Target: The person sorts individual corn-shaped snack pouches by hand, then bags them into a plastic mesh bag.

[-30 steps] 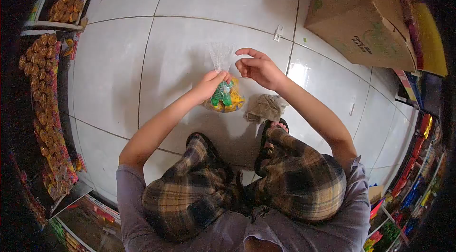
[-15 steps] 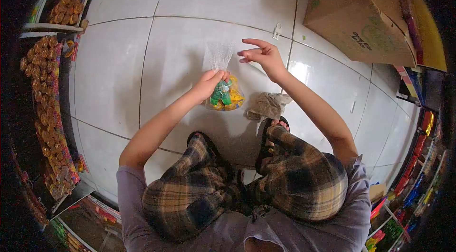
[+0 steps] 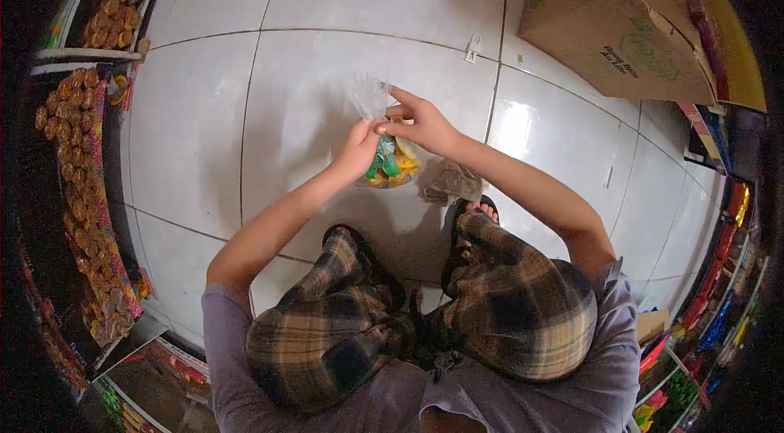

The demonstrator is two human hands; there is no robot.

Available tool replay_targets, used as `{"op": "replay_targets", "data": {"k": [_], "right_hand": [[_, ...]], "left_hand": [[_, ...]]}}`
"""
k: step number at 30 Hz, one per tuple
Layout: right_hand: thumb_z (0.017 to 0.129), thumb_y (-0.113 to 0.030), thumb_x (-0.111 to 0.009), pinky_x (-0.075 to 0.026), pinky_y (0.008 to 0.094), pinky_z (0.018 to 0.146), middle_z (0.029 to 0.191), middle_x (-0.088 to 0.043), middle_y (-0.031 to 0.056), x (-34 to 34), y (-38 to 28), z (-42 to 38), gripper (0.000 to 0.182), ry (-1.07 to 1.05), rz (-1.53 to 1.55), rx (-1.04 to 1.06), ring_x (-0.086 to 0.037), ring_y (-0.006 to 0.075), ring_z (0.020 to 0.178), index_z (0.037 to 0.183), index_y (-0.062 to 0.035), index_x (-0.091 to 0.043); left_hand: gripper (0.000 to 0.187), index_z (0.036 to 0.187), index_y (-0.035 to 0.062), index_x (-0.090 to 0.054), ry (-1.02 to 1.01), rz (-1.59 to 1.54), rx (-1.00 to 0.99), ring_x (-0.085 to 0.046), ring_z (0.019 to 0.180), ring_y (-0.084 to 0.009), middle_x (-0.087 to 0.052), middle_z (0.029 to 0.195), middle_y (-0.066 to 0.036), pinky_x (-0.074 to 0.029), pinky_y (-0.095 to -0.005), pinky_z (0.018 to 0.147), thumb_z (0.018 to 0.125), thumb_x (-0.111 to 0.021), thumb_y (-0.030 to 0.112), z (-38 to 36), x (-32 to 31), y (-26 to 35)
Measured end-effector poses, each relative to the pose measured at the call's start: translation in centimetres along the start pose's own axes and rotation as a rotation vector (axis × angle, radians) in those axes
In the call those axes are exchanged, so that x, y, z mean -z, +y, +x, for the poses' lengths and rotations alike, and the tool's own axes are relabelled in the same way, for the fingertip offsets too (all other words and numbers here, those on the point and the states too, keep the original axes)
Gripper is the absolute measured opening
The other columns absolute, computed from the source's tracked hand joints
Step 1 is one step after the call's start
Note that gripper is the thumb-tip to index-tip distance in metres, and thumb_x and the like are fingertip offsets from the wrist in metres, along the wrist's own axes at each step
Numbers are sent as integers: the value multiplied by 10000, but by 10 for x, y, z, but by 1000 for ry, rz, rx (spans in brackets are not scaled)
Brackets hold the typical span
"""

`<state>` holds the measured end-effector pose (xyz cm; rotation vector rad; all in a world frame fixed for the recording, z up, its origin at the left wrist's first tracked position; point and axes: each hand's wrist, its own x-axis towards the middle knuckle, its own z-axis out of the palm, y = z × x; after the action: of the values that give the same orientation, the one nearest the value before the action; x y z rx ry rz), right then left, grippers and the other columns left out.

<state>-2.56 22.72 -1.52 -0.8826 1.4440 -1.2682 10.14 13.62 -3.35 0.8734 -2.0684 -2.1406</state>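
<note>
A clear plastic bag (image 3: 395, 175) of green and yellow packets hangs just above the tiled floor. My left hand (image 3: 357, 150) is closed round its gathered neck, and the loose clear top (image 3: 365, 96) sticks up beyond my fingers. At that same neck my right hand (image 3: 425, 127) meets the left; its thumb and fingers close on the plastic while the index finger points out toward the loose top. Whether anything small is also between the fingers is hidden. A crumpled grey-brown cloth (image 3: 452, 182) lies on the floor, just right of the bag and by my foot.
A big cardboard box (image 3: 608, 33) stands at the upper right. A small white clip-like object (image 3: 472, 48) lies on the tiles. Shelves of stacked gold-brown round packets (image 3: 82, 164) line the left, and a rack of colourful packages (image 3: 719, 257) stands at the right.
My right hand has come left and down from beside the bag onto its neck. The loose top is narrower and leans left. My left hand keeps its hold.
</note>
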Motion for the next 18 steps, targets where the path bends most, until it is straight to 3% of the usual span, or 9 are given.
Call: {"op": "replay_targets", "data": {"k": [3,5,9,11,16,18], "right_hand": [[710,-97,-588,-370,252,771,899,-556,90,-10,-1,-2,590,27,160,32,-494,106,843,1201,-2,-275],[703,-57,-577,-384,246,758,914,-547,90,-14,5,-1,593,42,223,67,-495,111,844,1203,-2,-264],[690,1,-577,-369,246,785,960,-522,67,-18,6,-4,562,81,483,108,-469,102,876,1183,-4,-309],[691,4,-574,-367,246,789,962,-520,60,-17,1,-6,524,88,486,105,-467,101,875,1161,0,-342],[695,6,-570,-368,242,792,967,-520,48,-17,-1,-10,395,159,460,85,-461,98,883,1072,12,-451],[697,-2,-572,-384,241,774,950,-534,53,-14,-1,-9,331,259,87,109,-472,98,867,1017,19,-491]], "left_hand": [[222,977,-24,-459,30,58,-62,-448,928,-143,-506,961,-72,-336,-262,824,837,-345,106,-1,-5,0],[177,914,-15,-461,86,29,-178,-492,846,-178,-520,882,-94,-376,-287,748,819,-358,93,-1,-8,-2],[203,963,-5,-457,7,214,-96,-458,927,-180,-506,960,-99,-337,-280,814,811,-343,66,6,0,-12],[234,969,10,-443,-27,454,-173,-407,973,-312,-457,1009,-168,-305,-420,814,754,-389,82,5,1,-4],[234,951,4,-452,111,719,-218,-375,991,-306,-451,1001,-154,-279,-459,801,745,-394,97,5,-12,2],[230,941,4,-459,149,797,-181,-370,990,-306,-449,1003,-151,-279,-461,793,741,-400,99,4,-13,7]]}}
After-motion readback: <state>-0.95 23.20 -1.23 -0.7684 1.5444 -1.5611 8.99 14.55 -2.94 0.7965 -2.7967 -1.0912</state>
